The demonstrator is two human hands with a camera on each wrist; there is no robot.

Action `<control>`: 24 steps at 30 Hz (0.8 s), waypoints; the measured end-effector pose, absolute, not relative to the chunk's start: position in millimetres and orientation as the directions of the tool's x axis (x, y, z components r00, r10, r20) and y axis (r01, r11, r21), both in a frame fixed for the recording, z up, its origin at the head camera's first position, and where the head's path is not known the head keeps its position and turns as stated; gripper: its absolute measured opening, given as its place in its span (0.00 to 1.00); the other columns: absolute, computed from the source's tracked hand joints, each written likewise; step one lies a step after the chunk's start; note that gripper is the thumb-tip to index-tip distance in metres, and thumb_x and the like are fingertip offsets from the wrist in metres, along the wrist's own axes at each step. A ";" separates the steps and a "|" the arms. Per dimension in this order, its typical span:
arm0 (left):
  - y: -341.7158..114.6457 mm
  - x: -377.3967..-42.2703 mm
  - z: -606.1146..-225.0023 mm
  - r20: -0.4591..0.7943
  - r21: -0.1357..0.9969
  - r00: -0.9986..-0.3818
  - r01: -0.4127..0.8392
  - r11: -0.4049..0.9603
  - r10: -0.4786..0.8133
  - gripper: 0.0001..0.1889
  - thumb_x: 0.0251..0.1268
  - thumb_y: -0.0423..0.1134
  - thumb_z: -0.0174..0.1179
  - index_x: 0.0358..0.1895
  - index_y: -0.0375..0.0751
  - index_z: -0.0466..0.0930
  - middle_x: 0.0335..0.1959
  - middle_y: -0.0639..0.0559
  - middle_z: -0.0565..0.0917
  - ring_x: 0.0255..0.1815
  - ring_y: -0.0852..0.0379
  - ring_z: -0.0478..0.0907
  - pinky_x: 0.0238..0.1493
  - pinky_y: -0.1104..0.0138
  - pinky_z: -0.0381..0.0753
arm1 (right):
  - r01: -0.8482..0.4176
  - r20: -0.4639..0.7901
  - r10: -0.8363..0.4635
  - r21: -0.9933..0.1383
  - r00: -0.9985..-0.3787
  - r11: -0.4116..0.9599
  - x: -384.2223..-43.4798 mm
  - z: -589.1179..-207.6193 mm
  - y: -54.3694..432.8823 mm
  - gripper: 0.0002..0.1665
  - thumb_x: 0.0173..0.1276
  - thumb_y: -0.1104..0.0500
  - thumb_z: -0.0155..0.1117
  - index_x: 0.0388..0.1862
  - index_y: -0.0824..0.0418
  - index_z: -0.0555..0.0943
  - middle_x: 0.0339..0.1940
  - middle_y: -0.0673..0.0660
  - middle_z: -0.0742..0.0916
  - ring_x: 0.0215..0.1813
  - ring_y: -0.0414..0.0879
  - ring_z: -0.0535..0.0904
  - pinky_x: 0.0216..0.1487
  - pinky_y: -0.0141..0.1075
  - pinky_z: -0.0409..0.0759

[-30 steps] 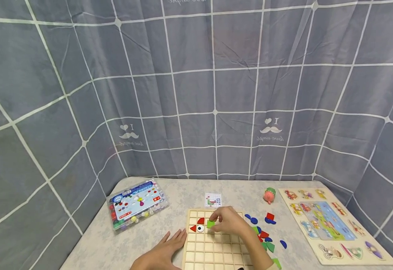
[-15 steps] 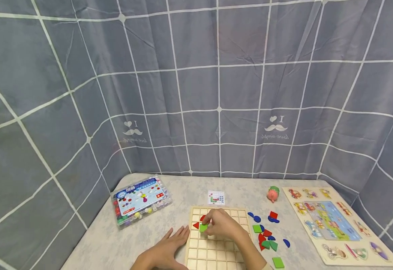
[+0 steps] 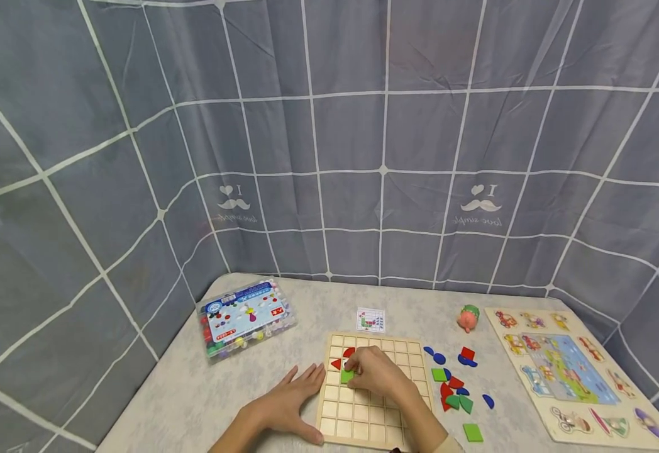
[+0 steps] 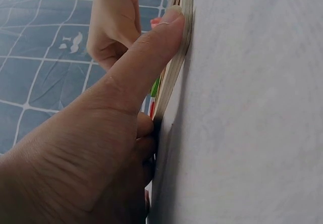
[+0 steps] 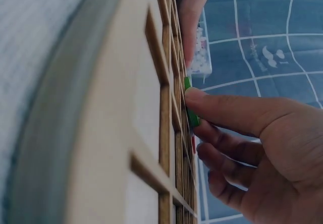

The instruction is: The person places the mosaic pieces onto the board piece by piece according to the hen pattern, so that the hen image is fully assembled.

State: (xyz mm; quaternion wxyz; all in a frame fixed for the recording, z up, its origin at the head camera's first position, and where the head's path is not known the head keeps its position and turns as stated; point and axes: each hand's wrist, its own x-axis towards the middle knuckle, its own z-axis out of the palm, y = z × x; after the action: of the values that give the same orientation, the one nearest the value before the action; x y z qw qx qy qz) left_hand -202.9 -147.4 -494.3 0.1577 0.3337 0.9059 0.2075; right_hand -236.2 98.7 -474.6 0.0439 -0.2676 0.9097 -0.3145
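Observation:
My right hand [image 3: 379, 374] pinches a green square tile [image 3: 346, 376] between thumb and fingers over the left part of a wooden grid board [image 3: 358, 412]. In the right wrist view the thumb lies on the tile's edge [image 5: 192, 108]; whether it sits fully in its cell is unclear. Just beyond it are a red triangle [image 3: 336, 363] and a red quarter-circle [image 3: 349, 352]; the right fingers mostly cover a white round piece. My left hand [image 3: 287, 406] rests on the table with fingers spread, its thumb against the board's left rim [image 4: 176, 67].
A small pattern card [image 3: 371, 319] lies beyond the board. Loose blue, red and green pieces [image 3: 454, 390] are scattered to its right, near a pink-and-green toy [image 3: 468, 318] and a picture puzzle [image 3: 567, 371]. A clear box of beads [image 3: 246, 319] sits at left.
My right hand has carried the green tile leftward, then towards me, to below the white round piece. My left hand stays beside the board. The head view has shifted slightly.

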 end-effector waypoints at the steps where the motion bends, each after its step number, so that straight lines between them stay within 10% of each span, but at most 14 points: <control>1: -147.2 -203.0 -493.4 -0.149 0.484 -0.729 0.536 0.692 0.668 0.61 0.47 0.69 0.67 0.78 0.39 0.46 0.80 0.47 0.49 0.82 0.47 0.44 0.78 0.42 0.40 | -0.459 0.086 -0.514 -0.593 -0.853 0.662 -236.9 -474.7 98.9 0.12 0.51 0.62 0.78 0.36 0.61 0.88 0.31 0.48 0.88 0.28 0.31 0.74 0.29 0.24 0.75; 24: -150.1 -206.5 -496.3 -0.160 0.535 -0.722 0.510 0.673 0.673 0.62 0.47 0.69 0.67 0.78 0.39 0.46 0.80 0.46 0.48 0.82 0.46 0.43 0.76 0.41 0.38 | -0.397 0.022 -0.503 -0.643 -0.864 0.655 -236.3 -472.4 98.7 0.15 0.49 0.61 0.79 0.38 0.60 0.89 0.31 0.47 0.89 0.30 0.32 0.75 0.30 0.26 0.76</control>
State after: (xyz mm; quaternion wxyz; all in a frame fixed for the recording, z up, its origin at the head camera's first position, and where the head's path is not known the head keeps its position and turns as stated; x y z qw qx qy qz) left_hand -206.5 -150.1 -496.3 0.1747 0.3293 0.8979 0.2341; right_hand -236.3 98.7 -472.4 0.0792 -0.2482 0.9063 -0.3328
